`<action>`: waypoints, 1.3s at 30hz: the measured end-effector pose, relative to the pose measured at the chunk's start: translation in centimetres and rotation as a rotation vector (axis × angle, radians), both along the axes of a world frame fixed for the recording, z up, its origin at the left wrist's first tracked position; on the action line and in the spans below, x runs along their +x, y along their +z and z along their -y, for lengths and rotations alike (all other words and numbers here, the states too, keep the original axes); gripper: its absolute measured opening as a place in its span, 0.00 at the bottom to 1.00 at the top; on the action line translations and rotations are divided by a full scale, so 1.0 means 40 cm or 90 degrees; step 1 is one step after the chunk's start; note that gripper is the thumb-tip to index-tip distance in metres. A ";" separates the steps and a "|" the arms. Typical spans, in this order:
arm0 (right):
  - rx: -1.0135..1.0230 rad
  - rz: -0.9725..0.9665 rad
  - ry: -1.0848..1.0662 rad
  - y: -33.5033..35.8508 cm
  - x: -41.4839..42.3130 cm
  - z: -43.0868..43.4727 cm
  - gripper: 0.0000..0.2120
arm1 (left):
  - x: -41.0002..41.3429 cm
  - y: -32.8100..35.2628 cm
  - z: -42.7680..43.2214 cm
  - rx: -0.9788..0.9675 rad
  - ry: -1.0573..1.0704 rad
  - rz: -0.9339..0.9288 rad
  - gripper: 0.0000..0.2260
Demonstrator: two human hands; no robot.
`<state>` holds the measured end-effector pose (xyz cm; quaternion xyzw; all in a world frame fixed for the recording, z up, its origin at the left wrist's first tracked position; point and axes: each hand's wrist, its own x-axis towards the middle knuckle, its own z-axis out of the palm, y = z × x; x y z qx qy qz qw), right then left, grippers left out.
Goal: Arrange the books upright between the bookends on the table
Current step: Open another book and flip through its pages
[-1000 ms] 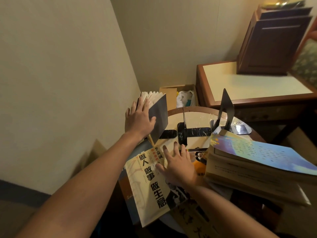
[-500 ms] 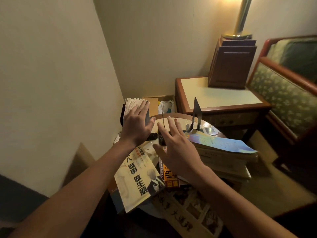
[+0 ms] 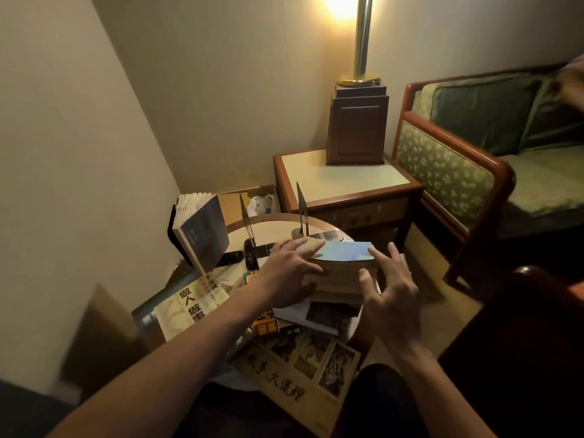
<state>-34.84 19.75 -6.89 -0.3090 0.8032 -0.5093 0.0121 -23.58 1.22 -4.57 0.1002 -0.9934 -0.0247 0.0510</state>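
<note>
On the round table (image 3: pixel 271 229), the stack of books (image 3: pixel 343 253) lies flat before the right bookend (image 3: pixel 301 213), left hand (image 3: pixel 289 275) spread flat over its left end, right hand (image 3: pixel 390 290) splayed wide, fingertips at its right end.

Lit lamp (image 3: pixel 358 128) on a side table (image 3: pixel 303 172) — green sofa (image 3: pixel 442 172) beside it.
</note>
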 end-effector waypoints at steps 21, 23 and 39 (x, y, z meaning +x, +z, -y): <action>0.080 0.198 0.089 -0.124 0.006 0.076 0.29 | -0.024 0.139 0.006 0.284 0.189 -0.013 0.25; 0.154 0.160 0.115 -0.107 -0.007 0.093 0.31 | 0.009 0.126 -0.005 0.345 0.235 -0.072 0.24; 0.446 -0.334 0.419 0.006 -0.029 0.130 0.24 | 0.142 0.013 -0.107 0.693 0.482 -0.393 0.24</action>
